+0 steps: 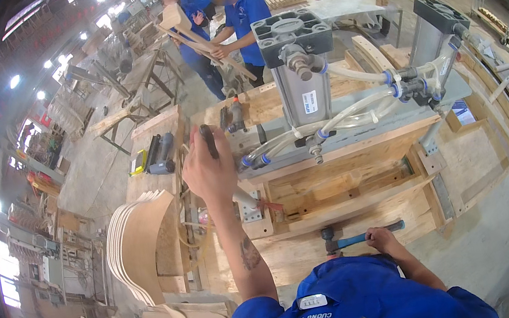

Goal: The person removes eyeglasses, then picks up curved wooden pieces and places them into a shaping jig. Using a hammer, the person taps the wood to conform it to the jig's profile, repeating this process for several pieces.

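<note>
My left hand [209,169] is raised at the left end of a wooden press frame [362,165], its fingers closed round a black handle [209,141]. What that handle belongs to is hidden by the hand. Low at the front, my right hand [382,239] grips a hammer [351,241] by its blue and black handle; its dark head points left over the wooden bench. Two grey air cylinders [303,95] with black end caps stand upright on the frame, linked by clear hoses [354,118] with blue fittings. A red piece [269,205] sits by a metal plate below my left hand.
Curved plywood pieces [141,243] stand stacked at the left. Behind them lie a dark power tool [164,153] and another orange-tipped tool [235,115]. Co-workers in blue handle a wooden frame [199,41] beyond the bench; others work at a far table [343,6].
</note>
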Motion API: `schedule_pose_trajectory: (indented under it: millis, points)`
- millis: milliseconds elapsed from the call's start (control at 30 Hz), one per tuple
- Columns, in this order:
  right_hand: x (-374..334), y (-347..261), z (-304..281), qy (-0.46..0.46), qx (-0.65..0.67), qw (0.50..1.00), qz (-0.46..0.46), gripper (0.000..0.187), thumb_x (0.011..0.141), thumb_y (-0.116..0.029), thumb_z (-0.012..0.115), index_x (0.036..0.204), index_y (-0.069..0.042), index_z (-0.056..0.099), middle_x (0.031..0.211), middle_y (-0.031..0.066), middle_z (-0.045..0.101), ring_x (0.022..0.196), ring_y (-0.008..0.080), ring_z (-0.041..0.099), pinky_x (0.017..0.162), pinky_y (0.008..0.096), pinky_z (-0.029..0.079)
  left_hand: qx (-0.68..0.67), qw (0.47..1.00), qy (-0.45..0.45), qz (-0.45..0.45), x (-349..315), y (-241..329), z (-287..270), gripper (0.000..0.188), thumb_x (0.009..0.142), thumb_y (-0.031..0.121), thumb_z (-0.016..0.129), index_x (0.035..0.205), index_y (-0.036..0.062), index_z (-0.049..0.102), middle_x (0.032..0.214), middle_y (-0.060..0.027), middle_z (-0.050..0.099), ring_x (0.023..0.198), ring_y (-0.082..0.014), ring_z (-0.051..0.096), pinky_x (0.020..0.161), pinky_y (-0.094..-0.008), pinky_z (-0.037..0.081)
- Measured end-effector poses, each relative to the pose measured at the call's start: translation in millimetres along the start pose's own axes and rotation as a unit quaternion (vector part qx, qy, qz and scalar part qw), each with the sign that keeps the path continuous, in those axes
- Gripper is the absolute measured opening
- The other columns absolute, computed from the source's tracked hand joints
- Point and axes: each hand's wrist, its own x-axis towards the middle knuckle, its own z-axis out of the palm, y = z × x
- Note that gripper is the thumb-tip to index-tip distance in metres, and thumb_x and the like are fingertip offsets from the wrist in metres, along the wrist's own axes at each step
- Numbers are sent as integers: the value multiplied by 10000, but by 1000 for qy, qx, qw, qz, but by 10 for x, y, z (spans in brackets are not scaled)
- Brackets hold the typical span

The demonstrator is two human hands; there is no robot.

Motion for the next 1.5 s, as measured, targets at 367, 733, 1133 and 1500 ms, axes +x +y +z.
schedule_pose_trajectory:
  millis: [367,733,1133,1500]
  points:
    - [10,44,31,44,-50,997,-50,113,797,-188,688,874,-106,690,803,113,693,783,304,680,725,394,537,-13,1000,-8,-19,10,23,2,154,912,197,639,924,47,675,937,-186,713,904,-351,700,688,-413,530]
    - [24,16,34,38,-46,998,-37,112,799,-195,691,880,-118,696,823,109,706,812,306,689,747,401,540,32,998,-30,-54,25,57,-18,146,913,203,640,920,63,680,999,-155,723,971,-333,699,726,-407,533]
    - [-1,-10,32,46,-34,998,-35,109,800,-190,696,864,-102,688,844,119,704,843,311,684,754,410,538,-1,1000,-6,-14,14,57,-20,135,924,191,621,908,73,686,926,-174,715,898,-356,704,683,-415,528]
    - [9,14,75,52,-38,997,-33,88,790,-175,683,838,-101,675,822,119,696,813,328,673,746,437,536,13,1000,-1,-2,-1,70,-27,154,933,202,612,953,66,681,906,-142,712,755,-352,684,648,-402,517]
